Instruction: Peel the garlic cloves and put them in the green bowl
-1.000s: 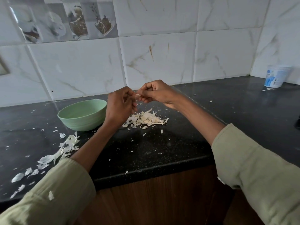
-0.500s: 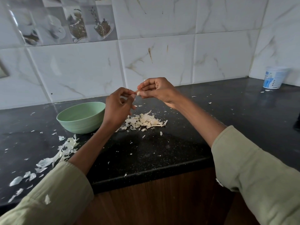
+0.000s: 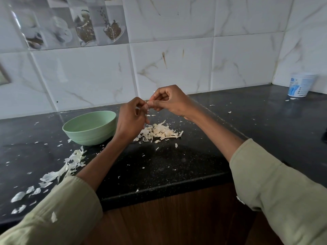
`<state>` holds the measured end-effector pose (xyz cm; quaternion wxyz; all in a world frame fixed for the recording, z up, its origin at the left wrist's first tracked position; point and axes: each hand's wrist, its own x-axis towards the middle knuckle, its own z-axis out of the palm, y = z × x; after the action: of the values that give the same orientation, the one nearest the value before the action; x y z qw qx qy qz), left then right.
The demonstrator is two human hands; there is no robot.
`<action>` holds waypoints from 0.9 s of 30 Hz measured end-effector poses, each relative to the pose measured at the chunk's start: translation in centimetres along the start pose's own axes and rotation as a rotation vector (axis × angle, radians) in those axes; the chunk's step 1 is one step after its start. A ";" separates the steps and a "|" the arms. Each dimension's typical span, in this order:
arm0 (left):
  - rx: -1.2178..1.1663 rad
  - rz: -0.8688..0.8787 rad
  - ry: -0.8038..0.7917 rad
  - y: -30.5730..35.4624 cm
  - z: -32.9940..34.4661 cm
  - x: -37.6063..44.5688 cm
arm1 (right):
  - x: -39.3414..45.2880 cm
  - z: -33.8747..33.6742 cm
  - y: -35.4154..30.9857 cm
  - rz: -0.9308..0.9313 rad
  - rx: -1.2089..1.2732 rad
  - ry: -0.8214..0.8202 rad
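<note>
My left hand [image 3: 131,117] and my right hand [image 3: 169,100] meet fingertip to fingertip above the black counter. Between them they pinch a small garlic clove [image 3: 148,105], mostly hidden by the fingers. The green bowl [image 3: 88,128] stands on the counter just left of my left hand; what lies inside it is hidden from this angle. Under my hands lies a pile of garlic skins with a few pale cloves [image 3: 159,132].
More peeled skins [image 3: 58,171] trail across the counter at the left, down to its front edge [image 3: 159,189]. A white and blue plastic tub [image 3: 300,85] stands in the far right corner. The tiled wall rises right behind the counter.
Both hands rose slightly and stayed together on the clove, the fingers shifting as they work at its skin. The bowl and the pile have not moved.
</note>
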<state>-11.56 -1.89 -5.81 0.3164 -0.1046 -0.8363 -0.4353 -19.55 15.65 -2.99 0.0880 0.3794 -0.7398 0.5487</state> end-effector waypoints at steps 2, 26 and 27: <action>0.037 0.021 0.013 -0.1 0.1 0.0 | 0.0 0.2 -0.1 -0.003 -0.028 -0.007; 0.160 0.117 0.167 0.0 -0.3 -0.1 | -0.4 1.4 -0.7 -0.126 -0.251 0.034; 0.164 0.119 0.171 0.0 -0.3 -0.1 | -0.4 1.4 -0.7 -0.127 -0.254 0.034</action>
<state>-11.33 -2.17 -5.77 0.4195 -0.0902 -0.8313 -0.3533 -18.39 14.53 -3.23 0.1824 0.4020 -0.7761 0.4504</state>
